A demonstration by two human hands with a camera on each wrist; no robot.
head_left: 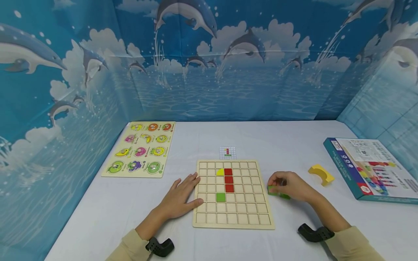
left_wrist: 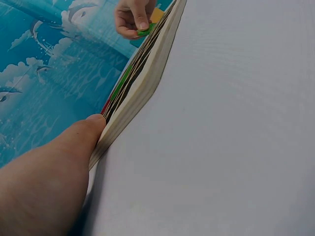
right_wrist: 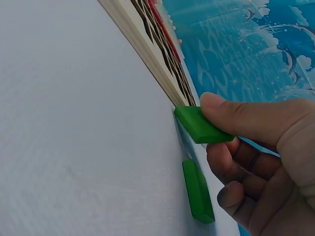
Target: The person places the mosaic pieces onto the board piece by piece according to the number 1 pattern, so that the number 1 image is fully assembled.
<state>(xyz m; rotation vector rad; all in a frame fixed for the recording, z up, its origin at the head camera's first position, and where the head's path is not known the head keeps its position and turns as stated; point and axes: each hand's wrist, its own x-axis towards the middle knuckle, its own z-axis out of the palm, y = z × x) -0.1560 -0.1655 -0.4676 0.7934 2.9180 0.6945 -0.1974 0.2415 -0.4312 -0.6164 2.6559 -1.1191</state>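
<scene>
A wooden grid board (head_left: 240, 218) lies on the white table, holding a yellow rounded piece (head_left: 220, 172), a column of three red square tiles (head_left: 229, 179) and a green square tile (head_left: 220, 197). My left hand (head_left: 177, 198) rests at the board's left edge, fingers spread, its thumb touching the rim. To the right of the board, my right hand (head_left: 290, 185) pinches a second green tile (right_wrist: 203, 125) between thumb and fingers, above the table. Another green tile (right_wrist: 198, 191) lies on the table below that hand.
A small pattern card (head_left: 227, 152) lies behind the board. At the back left is a fruit puzzle board (head_left: 138, 149). A yellow arch block (head_left: 321, 174) and a flat box (head_left: 375, 166) lie on the right. A printed dolphin curtain (head_left: 209, 90) encloses the table.
</scene>
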